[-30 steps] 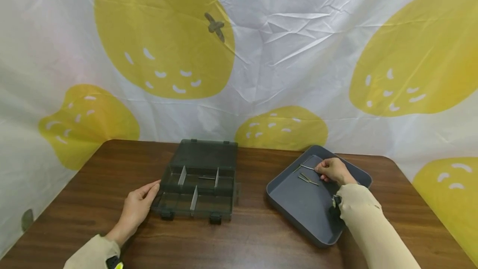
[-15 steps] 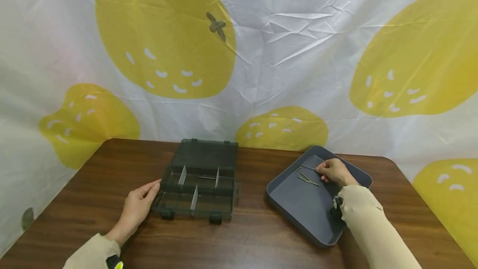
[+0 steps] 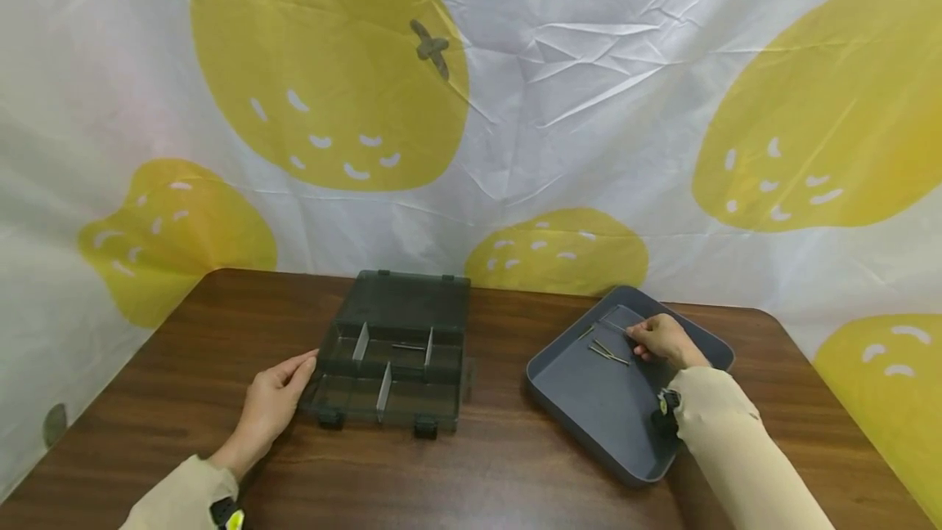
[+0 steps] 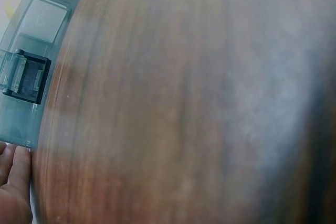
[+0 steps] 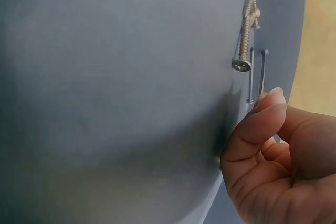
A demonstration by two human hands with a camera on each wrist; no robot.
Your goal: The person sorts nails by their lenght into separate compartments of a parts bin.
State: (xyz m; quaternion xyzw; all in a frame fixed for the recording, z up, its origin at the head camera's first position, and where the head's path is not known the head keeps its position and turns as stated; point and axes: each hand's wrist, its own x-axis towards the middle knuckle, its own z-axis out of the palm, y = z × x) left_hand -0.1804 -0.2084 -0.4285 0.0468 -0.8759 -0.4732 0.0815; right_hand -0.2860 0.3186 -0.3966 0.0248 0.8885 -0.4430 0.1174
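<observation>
My right hand (image 3: 662, 338) is over the far part of the grey tray (image 3: 581, 415). Its thumb and fingertip pinch one end of a thin nail (image 5: 263, 72), whose head points away from the hand. Another nail (image 5: 250, 80) lies just beside it in the tray. Several brass-coloured screws (image 3: 609, 354) lie nearby, one showing a cross-slotted head in the right wrist view. At the left, the straight fingers of my left hand (image 3: 266, 403) touch the side of a dark see-through compartment box (image 3: 346, 399). One nail (image 3: 408, 348) lies in a back compartment.
The box's lid (image 3: 412, 301) is folded back toward the wall, and its two black latches (image 3: 425, 428) face the front. White dividers (image 3: 384, 389) split the inside. A lemon-print cloth (image 3: 508, 129) hangs behind the brown wooden table (image 3: 478, 473).
My right hand has shifted very slightly to the right with the nail in its fingertips. The left hand stays at the box, and the other screws lie as before.
</observation>
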